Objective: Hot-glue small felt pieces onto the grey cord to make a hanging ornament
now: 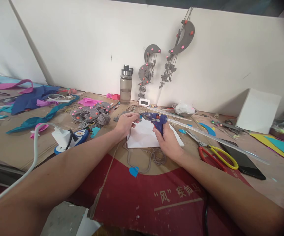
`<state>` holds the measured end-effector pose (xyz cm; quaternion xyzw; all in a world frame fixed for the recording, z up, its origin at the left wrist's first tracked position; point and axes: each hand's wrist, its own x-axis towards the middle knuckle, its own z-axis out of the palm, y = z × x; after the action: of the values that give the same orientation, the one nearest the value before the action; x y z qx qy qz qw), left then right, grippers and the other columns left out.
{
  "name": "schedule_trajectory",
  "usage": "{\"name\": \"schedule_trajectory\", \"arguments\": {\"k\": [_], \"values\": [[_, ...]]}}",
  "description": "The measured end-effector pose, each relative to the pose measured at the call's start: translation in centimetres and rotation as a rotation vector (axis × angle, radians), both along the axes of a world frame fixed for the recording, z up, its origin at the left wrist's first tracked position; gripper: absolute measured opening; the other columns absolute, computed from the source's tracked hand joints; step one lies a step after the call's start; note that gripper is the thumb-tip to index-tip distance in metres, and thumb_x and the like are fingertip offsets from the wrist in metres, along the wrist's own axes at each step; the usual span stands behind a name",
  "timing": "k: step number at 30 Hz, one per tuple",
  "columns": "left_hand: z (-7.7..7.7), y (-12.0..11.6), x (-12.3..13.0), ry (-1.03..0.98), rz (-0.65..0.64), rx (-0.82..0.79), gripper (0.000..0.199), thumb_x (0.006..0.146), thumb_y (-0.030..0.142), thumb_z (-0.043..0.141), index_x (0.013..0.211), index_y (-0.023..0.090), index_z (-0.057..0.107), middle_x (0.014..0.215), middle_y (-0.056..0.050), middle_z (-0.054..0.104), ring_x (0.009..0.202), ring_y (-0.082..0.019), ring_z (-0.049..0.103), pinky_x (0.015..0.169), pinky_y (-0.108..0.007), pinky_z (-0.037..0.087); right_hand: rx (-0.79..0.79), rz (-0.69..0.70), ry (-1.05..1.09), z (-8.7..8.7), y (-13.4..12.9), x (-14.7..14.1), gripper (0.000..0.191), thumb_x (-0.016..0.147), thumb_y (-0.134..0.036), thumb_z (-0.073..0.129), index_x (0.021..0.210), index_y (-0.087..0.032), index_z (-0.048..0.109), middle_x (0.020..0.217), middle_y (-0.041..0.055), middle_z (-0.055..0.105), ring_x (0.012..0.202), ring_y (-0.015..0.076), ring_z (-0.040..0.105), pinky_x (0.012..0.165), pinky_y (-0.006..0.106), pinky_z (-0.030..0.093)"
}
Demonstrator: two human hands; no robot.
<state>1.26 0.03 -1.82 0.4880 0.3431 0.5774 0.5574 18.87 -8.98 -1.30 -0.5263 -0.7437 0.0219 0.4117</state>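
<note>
My right hand [169,141] is wrapped round the handle of a blue hot glue gun [159,124], and a long clear glue stick [205,133] sticks out of its back end. The gun's nozzle points left, close to the fingertips of my left hand [125,125]. Between those fingertips is a small blue piece [140,116], its shape mostly hidden. Below both hands lies a white sheet [142,139]. Grey yarn [159,158] runs in loops over the cardboard in front of it, and a blue heart cutout [134,171] rests near the yarn.
Red-and-yellow-handled scissors [217,155] and a black phone [245,164] lie at the right. A power strip [79,139] with a white plug stands left, near a grey yarn bundle [92,114]. Behind are a water bottle [125,87], a small clock [144,102] and hanging grey moon ornaments [187,37].
</note>
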Motion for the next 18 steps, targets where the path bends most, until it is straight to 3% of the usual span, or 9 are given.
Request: {"name": "schedule_trajectory", "arguments": {"k": [18], "values": [[0.32,-0.39,0.1,-0.052,0.049,-0.004,0.021,0.061,0.028,0.074,0.07,0.012,0.063,0.068,-0.001,0.057,0.053,-0.007,0.049,0.04,-0.019,0.028,0.036,0.01,0.024,-0.01,0.08,0.2,0.041,0.09,-0.034,0.041,0.127,-0.017,0.039,0.112,0.0156,0.059,0.097,0.0279,0.057,0.084,0.044,0.046]]}}
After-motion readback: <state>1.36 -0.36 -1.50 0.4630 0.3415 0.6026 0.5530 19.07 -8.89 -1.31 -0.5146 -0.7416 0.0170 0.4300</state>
